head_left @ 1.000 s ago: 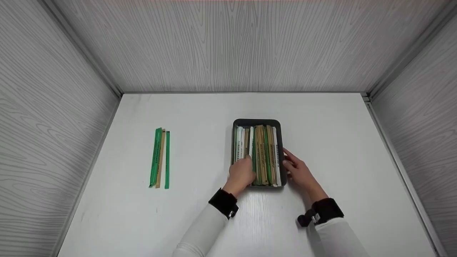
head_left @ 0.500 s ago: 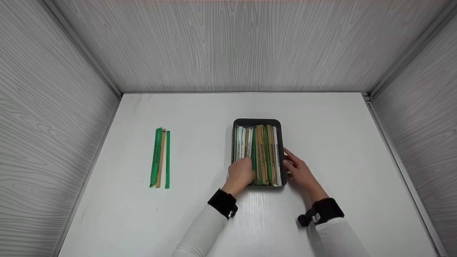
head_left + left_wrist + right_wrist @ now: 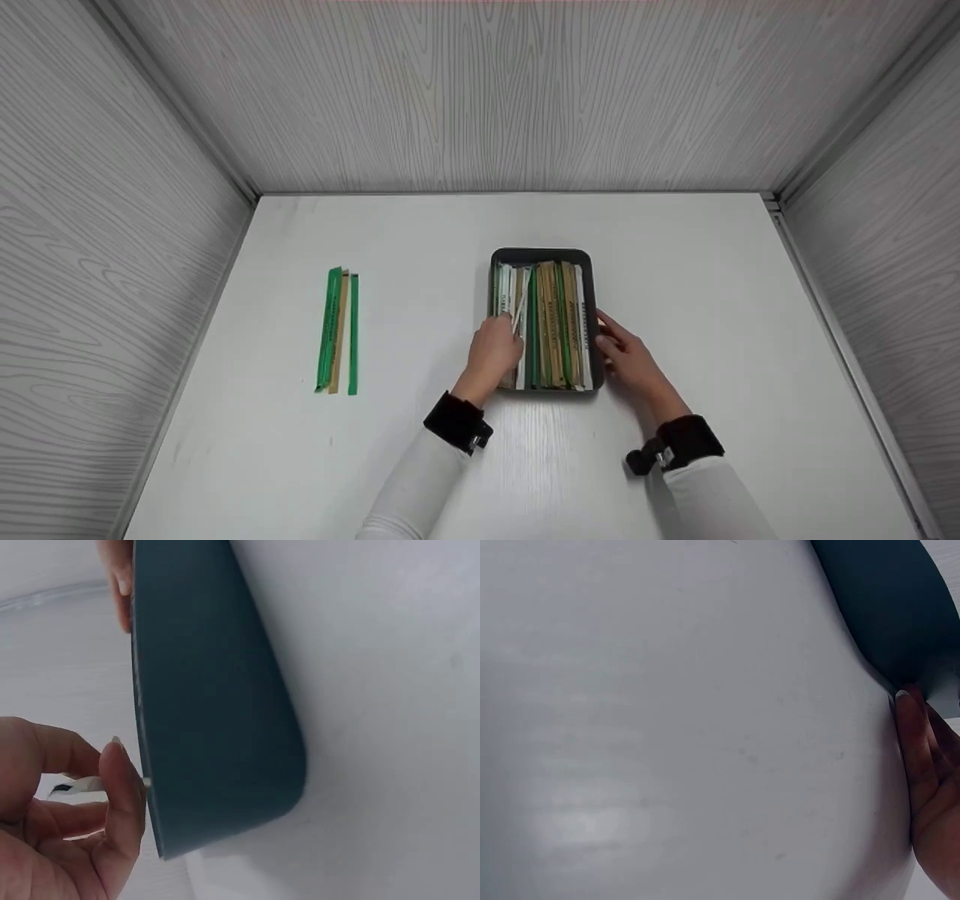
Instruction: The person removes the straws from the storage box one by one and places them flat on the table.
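A dark rectangular box (image 3: 542, 254) holds a row of long, narrow paper-wrapped straws (image 3: 551, 322) in white, brown and green, several with black print. Over its near left part, my left hand (image 3: 495, 349) pinches a white wrapped straw (image 3: 521, 300), which slants across the row. In the left wrist view, thumb and finger hold that straw (image 3: 82, 785) at the box's rim. My right hand (image 3: 631, 366) rests on the box's right side; the right wrist view has its fairly straight fingers (image 3: 913, 724) touching the box wall (image 3: 889, 607).
Two green wrapped straws or packets (image 3: 328, 330) (image 3: 353, 334) and a brown one (image 3: 339, 334) lie on the white table (image 3: 420, 247), left of the box. Grey wood-grain panels (image 3: 480, 97) enclose the table at the back and both sides.
My left hand has shifted slightly left and up, and the white straw in it has tilted out of the row. My right hand has stayed against the box.
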{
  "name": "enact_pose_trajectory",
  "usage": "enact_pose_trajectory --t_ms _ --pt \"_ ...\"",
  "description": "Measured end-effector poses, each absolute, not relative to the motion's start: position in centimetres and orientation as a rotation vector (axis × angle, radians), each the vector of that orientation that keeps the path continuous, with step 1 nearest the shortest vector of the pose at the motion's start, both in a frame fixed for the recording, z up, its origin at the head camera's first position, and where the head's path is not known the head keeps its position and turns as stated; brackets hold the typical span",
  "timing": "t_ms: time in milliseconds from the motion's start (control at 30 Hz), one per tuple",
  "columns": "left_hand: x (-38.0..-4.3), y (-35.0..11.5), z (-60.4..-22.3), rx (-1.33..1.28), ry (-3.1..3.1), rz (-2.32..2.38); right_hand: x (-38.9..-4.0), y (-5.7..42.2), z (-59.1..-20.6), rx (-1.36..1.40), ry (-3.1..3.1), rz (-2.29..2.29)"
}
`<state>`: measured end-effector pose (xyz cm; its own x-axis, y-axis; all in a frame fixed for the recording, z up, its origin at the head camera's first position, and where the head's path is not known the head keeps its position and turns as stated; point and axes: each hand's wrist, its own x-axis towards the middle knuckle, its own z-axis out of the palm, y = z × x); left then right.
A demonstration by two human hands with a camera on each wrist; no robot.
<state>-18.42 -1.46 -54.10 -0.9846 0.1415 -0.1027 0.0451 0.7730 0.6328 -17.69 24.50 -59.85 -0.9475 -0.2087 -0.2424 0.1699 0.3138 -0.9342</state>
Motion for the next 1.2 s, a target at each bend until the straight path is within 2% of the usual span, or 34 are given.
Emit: enact_pose_trajectory --t_ms 300,600,900,1200 --pt "-17.9 -4.8 -50.9 0.067 2.997 0.644 -17.4 24.5 -60.0 -0.052 2.318 -1.652" --pt "-17.6 -14.0 -49.1 -0.239 3.065 0.755 -17.5 24.5 -60.3 -0.063 2.332 -1.647" --pt "-17.3 -22.9 -51.1 -0.657 3.028 0.945 -17.4 24.7 -60.0 -0.082 2.34 -1.655" --pt "-16.2 -27.1 -53.3 -0.796 2.931 0.871 -17.4 24.6 -60.0 -0.079 2.329 -1.66"
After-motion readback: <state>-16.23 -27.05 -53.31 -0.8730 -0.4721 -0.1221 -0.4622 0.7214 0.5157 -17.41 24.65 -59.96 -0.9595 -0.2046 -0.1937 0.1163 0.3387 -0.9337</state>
